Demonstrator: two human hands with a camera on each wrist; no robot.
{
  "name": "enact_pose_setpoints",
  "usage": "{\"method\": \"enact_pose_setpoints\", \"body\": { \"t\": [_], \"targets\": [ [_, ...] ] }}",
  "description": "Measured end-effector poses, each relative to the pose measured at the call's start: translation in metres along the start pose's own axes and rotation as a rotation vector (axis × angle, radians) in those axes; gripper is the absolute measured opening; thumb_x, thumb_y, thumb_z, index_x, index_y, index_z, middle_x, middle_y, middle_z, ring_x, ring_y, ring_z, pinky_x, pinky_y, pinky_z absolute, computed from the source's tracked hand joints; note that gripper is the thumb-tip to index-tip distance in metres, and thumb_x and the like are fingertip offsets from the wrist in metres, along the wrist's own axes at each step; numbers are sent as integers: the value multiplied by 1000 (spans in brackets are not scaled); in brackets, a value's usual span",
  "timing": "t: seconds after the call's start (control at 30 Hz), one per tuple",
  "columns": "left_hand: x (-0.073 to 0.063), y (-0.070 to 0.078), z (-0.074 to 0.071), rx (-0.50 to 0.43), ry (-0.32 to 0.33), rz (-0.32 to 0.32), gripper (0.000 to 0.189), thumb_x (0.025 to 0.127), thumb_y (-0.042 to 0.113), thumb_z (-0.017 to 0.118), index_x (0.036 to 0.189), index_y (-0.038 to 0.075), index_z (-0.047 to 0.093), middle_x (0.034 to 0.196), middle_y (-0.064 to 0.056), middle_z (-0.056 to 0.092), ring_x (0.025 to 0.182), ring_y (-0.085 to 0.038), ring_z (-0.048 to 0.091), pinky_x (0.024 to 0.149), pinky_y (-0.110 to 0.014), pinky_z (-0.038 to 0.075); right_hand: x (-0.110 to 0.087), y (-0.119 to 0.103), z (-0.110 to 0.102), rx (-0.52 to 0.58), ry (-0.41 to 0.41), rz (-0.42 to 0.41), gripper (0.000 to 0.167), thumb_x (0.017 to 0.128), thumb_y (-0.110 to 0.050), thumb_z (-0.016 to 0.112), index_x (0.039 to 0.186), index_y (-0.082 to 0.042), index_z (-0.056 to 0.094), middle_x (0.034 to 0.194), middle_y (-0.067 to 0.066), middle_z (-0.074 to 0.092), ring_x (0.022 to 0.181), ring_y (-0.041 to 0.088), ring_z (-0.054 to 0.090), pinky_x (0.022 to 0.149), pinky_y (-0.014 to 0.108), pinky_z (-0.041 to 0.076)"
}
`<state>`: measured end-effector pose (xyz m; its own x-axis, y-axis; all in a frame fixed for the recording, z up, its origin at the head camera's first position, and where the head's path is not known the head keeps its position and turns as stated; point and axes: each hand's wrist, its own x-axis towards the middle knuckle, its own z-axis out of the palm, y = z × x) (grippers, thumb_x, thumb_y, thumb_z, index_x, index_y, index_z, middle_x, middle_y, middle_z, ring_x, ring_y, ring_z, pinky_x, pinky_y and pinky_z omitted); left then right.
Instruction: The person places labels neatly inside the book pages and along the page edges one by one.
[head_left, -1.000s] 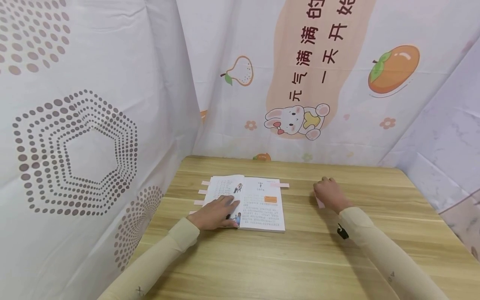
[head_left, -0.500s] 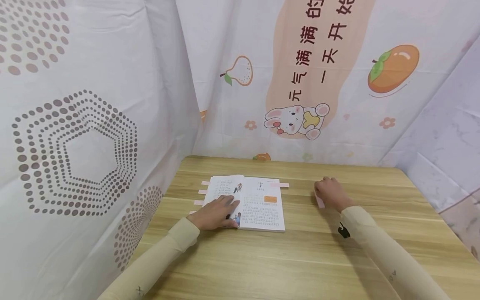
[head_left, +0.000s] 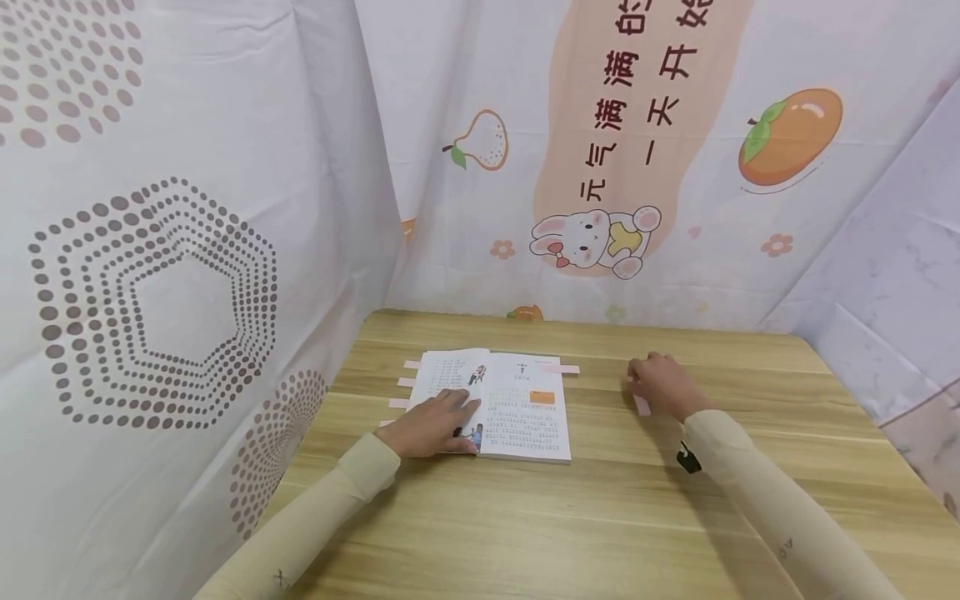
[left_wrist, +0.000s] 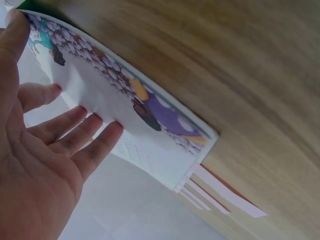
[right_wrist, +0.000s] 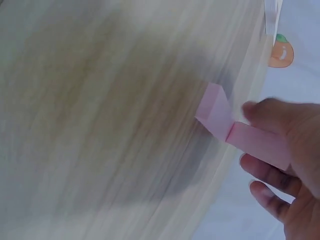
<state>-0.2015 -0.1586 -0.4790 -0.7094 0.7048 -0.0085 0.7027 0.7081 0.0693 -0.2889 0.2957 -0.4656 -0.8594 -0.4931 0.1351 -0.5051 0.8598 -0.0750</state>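
Observation:
An open book [head_left: 525, 425] lies on the table, with printed text and coloured pictures on its pages. My left hand [head_left: 431, 427] rests on its left page, fingers spread and pressing on the paper near the fold; the left wrist view shows the fingertips [left_wrist: 116, 131] touching the page. Pink sticky tabs [left_wrist: 232, 192] stick out from the book's left edge, and one pink tab [head_left: 566, 369] from the right. To the right of the book, my right hand [head_left: 663, 387] holds a pink sticky note strip [right_wrist: 260, 144] between thumb and fingers. The strip meets a small pink sticky note pad [right_wrist: 212, 107].
The wooden table [head_left: 510, 533] extends around the book and toward the person. A printed curtain [head_left: 450, 233] hangs at the back, and another with dot patterns [head_left: 322, 208] along the left. A small black object [head_left: 687, 457] shows under the right sleeve.
The right hand has shifted very slightly, still holding the pink sticky note. The left hand and the book stay in place.

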Motion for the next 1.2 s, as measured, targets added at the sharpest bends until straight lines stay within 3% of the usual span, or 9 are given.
{"method": "enact_pose_setpoints", "body": {
  "t": [0.23, 0.47, 0.67, 0.83, 0.97, 1.1, 1.2],
  "targets": [
    [0, -1, 1, 5, 0, 7, 85, 98, 64, 52, 156, 3, 41, 152, -20, 46, 138, -35, 45, 109, -47, 44, -1, -1, 4, -147, 31, -83, 14, 93, 1, 69, 81, -6, 74, 80, 7, 71, 76, 31, 61, 74, 54, 53],
    [1, -1, 2, -2, -13, -2, 86, 98, 65, 52, 157, 4, 39, 153, -20, 44, 140, -34, 44, 111, -47, 42, 0, -1, 6, -189, 33, -82, 14, 93, 0, 72, 80, -7, 72, 79, 6, 69, 76, 29, 58, 73, 51, 51],
    [1, -1, 2, 2, 1, 7, 85, 98, 63, 53, 157, 4, 40, 152, -20, 45, 139, -34, 45, 110, -47, 43, 0, 3, 3, -88, 19, -27, 8, 94, 0, 69, 88, -1, 73, 83, 12, 69, 79, 34, 61, 75, 53, 54],
    [0, -1, 1, 11, 16, 21, 83, 98, 63, 53, 155, 4, 42, 151, -20, 47, 137, -34, 47, 108, -47, 44, -3, 9, 3, 49, 15, 54, 6, 98, -4, 66, 98, 0, 70, 85, 12, 64, 78, 30, 61, 70, 47, 55],
    [0, 0, 1, 2, 7, 13, 84, 98, 63, 53, 156, 3, 41, 152, -20, 46, 138, -34, 46, 109, -47, 44, -4, 11, 5, 84, 103, 41, 6, 96, -5, 69, 95, 0, 72, 86, 13, 67, 77, 29, 59, 68, 46, 54],
    [0, -1, 1, 1, 10, 13, 84, 98, 63, 54, 156, 3, 41, 152, -21, 46, 138, -36, 45, 109, -49, 44, -4, 9, 7, 30, 235, -43, 4, 89, -3, 78, 90, 1, 76, 88, 15, 71, 78, 32, 58, 70, 48, 52],
    [0, -1, 2, 8, 12, 11, 84, 98, 63, 54, 156, 3, 41, 152, -21, 46, 138, -36, 46, 109, -49, 44, -4, 7, 6, -7, 277, -82, 5, 85, -2, 81, 89, 1, 78, 88, 16, 70, 78, 33, 59, 71, 49, 53]
  ]
}}
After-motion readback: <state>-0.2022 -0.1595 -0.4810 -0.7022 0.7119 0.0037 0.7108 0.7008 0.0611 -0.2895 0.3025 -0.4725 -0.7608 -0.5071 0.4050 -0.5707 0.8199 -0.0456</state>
